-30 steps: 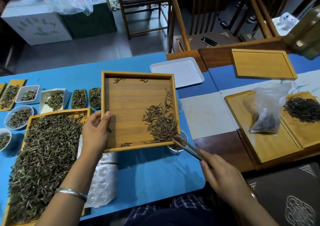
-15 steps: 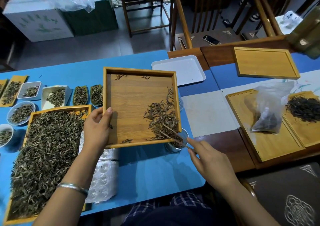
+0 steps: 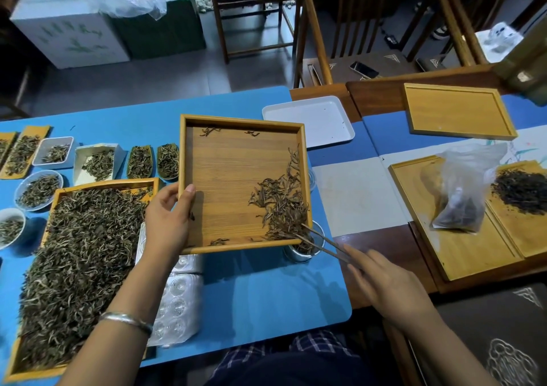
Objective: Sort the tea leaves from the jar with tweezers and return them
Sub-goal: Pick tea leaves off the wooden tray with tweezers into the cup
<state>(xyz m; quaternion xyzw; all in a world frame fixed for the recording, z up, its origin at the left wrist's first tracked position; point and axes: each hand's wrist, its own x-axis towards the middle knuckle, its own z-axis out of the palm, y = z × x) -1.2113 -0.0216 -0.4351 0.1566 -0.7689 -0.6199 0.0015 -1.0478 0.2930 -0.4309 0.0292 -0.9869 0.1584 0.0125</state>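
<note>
Over the blue table (image 3: 266, 291), the left hand (image 3: 168, 217) gripped the left rim of a square bamboo tray (image 3: 231, 184), thumb curled over the edge and fingers underneath, holding it tipped toward its near right corner. Most of the tea leaves (image 3: 284, 205) had piled up in that corner, thin, twisted, brownish strands, with a few stragglers along the far and near rims. Right under the corner sat a small glass jar (image 3: 302, 249), some leaves already showing inside it. The right hand (image 3: 387, 285) pinched the tweezers (image 3: 328, 243) between thumb and fingers, and the tips were close together, touching the pile's edge right at the rim above the jar. A bigger tray of leaves (image 3: 71, 267) lay to the left on the table.
</note>
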